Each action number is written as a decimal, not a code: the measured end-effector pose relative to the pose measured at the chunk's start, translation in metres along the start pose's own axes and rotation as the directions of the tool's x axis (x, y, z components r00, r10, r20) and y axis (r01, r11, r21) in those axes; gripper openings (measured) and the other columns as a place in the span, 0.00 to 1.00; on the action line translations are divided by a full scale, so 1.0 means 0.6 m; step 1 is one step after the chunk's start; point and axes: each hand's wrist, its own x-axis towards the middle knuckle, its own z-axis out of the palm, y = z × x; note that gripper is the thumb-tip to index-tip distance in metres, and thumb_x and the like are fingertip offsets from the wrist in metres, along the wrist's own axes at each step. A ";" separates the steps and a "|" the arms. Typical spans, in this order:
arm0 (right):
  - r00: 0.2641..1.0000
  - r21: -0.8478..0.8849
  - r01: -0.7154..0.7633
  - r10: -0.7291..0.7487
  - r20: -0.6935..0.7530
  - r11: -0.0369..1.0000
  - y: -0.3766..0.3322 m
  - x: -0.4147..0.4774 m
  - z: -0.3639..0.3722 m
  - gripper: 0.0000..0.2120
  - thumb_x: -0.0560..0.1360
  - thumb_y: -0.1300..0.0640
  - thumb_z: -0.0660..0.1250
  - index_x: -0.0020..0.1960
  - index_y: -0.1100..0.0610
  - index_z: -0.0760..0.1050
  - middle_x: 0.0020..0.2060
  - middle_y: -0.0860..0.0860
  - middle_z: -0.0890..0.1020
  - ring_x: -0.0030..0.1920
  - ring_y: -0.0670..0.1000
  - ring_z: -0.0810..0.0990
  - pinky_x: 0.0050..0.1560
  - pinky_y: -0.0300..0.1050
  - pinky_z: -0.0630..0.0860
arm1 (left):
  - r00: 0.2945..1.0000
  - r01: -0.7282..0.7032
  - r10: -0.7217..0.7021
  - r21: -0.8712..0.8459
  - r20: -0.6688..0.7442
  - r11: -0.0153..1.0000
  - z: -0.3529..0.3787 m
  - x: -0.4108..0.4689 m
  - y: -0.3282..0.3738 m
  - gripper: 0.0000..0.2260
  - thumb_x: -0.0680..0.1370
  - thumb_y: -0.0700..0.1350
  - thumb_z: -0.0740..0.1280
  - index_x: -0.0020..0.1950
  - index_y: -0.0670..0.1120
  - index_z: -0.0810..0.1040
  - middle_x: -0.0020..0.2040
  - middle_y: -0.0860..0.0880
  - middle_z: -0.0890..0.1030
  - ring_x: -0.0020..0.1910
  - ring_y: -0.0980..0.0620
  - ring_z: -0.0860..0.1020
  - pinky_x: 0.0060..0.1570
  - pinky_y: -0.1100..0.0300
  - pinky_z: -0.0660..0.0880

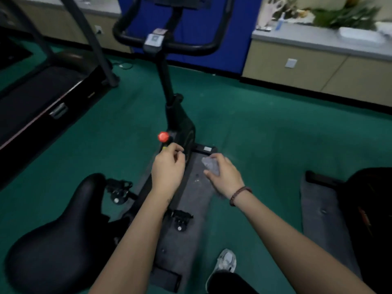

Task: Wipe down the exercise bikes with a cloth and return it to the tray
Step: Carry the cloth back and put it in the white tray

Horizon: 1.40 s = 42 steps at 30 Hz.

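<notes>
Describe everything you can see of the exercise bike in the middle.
The exercise bike is black and upright, its padded saddle nearest the camera. A slim post rises to a looped handlebar bearing a small grey console. A red knob sits on the frame; two pedals flank it. It stands on a grey mat. The left hand curls at the frame below the knob; the right hand holds a cloth beside it.

Exercise bike (pixel 180 128): black, upright, viewed from behind and above. Saddle (pixel 53 230) seen at lower left, looped handlebar (pixel 165 44) with small console at far end, red knob (pixel 163 136) on frame, pedal on either side. Stood on grey mat (pixel 191 240).
Cloth (pixel 210 165): grey, crumpled, gripped in right hand (pixel 224 177), held over mat just right of frame.
Second bike (pixel 371 209): dark, cut off at right edge.
</notes>
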 end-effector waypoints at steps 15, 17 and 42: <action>0.922 -0.116 -0.173 0.120 -0.367 0.978 0.231 0.108 -0.380 0.19 0.72 0.50 0.68 0.61 0.50 0.68 0.55 0.51 0.73 0.52 0.53 0.75 0.48 0.44 0.72 | 0.835 -0.417 0.366 0.039 0.411 0.908 0.286 0.160 0.301 0.07 0.75 0.43 0.62 0.49 0.45 0.77 0.43 0.48 0.79 0.44 0.46 0.77 0.44 0.53 0.75; 0.905 -0.079 -0.200 0.153 -0.396 0.977 0.256 0.122 -0.405 0.19 0.72 0.50 0.68 0.61 0.50 0.69 0.55 0.51 0.73 0.53 0.53 0.75 0.50 0.45 0.72 | 0.815 -0.445 0.393 0.026 0.426 0.895 0.319 0.181 0.331 0.07 0.75 0.43 0.62 0.49 0.45 0.78 0.43 0.48 0.79 0.44 0.45 0.77 0.44 0.52 0.75; 0.767 0.103 -0.305 0.308 -0.563 0.947 0.514 0.713 -0.783 0.19 0.73 0.55 0.65 0.63 0.53 0.68 0.59 0.52 0.75 0.55 0.55 0.76 0.53 0.53 0.75 | 0.648 -0.543 0.479 -0.083 0.592 0.836 0.781 0.744 0.688 0.06 0.75 0.45 0.62 0.47 0.47 0.78 0.35 0.54 0.76 0.40 0.47 0.78 0.41 0.53 0.76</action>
